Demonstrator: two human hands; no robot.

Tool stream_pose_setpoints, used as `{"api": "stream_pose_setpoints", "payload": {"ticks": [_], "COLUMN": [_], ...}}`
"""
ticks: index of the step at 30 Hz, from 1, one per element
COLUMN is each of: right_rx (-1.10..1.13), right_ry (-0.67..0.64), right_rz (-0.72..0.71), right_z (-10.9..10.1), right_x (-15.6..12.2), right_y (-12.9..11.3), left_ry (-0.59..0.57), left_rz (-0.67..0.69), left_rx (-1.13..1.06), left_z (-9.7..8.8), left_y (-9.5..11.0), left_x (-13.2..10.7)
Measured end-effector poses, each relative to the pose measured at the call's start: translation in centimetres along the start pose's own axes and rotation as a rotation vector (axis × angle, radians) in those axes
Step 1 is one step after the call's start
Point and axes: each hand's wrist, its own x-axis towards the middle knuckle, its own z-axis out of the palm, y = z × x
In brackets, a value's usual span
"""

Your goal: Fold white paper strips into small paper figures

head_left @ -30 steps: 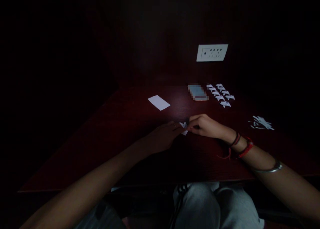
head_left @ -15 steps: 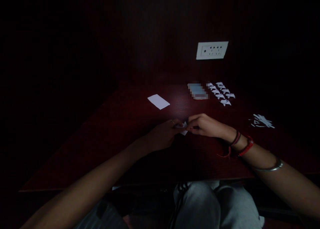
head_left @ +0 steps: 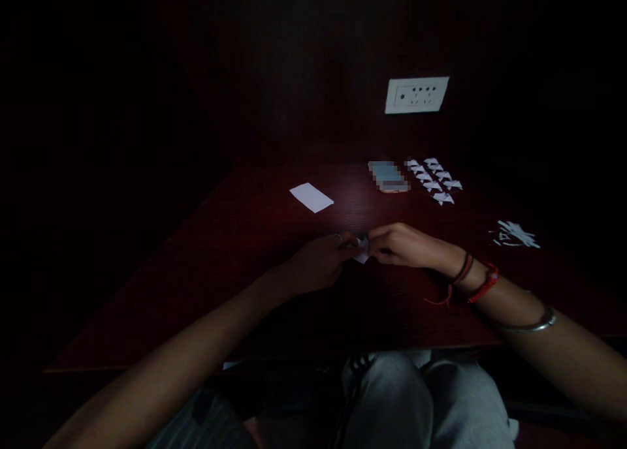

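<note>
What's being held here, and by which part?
A small folded white paper, pinched between both hands: the left hand at its left edge, the right hand at its right edge.

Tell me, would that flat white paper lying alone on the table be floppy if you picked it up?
Probably floppy: the white paper looks like one thin sheet lying flat on the table. It is likely very light, so a push should slide it rather than roll it. Pinching it up may be fiddly, since no edge seems to lift.
</note>
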Motion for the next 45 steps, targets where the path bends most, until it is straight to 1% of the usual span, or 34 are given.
{"api": "stream_pose_setpoints", "payload": {"ticks": [6,9,13,15,19,24,28,32,36,39,42,45], "right_rx": [0.009,0.032,0.081,0.086,0.037,-0.017,-0.066,-0.110,-0.133,-0.128,-0.136,-0.142], "right_ry": [0.001,-0.007,-0.057,-0.045,0.004,-0.040,-0.055,-0.080,-0.096,-0.088,-0.034,0.007], "right_rz": [-0.010,-0.017,-0.030,-0.014,0.007,-0.023,-0.013,-0.001,0.012,0.016,0.040,0.046], "right_z": [-0.1,-0.3,-0.7,-0.9,-0.9,-0.6,-0.7,-1.0,-1.2,-1.4,-1.6,-1.5], "right_x": [0.1,0.0,-0.3,-0.5,-0.5,-0.2,-0.1,-0.3,-0.6,-0.8,-0.8,-0.6], "right_y": [-0.1,0.1,0.6,0.8,0.8,0.2,-0.4,-0.7,-0.6,-0.3,0.1,0.1], "left_ry": [-0.019,-0.033,-0.046,-0.045,-0.020,-0.034,-0.051,-0.035,-0.026,-0.013,-0.011,0.030], "left_rz": [0.012,-0.003,-0.006,-0.007,-0.005,-0.023,-0.041,-0.053,-0.052,-0.071,-0.106,-0.132], "left_rx": [0.026,0.041,0.048,0.039,0.020,0.024,0.024,0.022,0.031,0.031,0.009,-0.050], "left_z": [-0.2,-0.2,-0.2,-0.2,-0.3,-0.3,-0.3,-0.2,0.0,0.1,0.3,0.4], "left_y": [0.2,0.2,0.2,0.2,0.3,0.4,0.5,0.6,0.6,0.6,0.6,0.7], "left_x": [-0.1,-0.1,-0.1,-0.2,-0.2,-0.1,-0.1,-0.1,-0.1,-0.1,0.0,0.1]}}
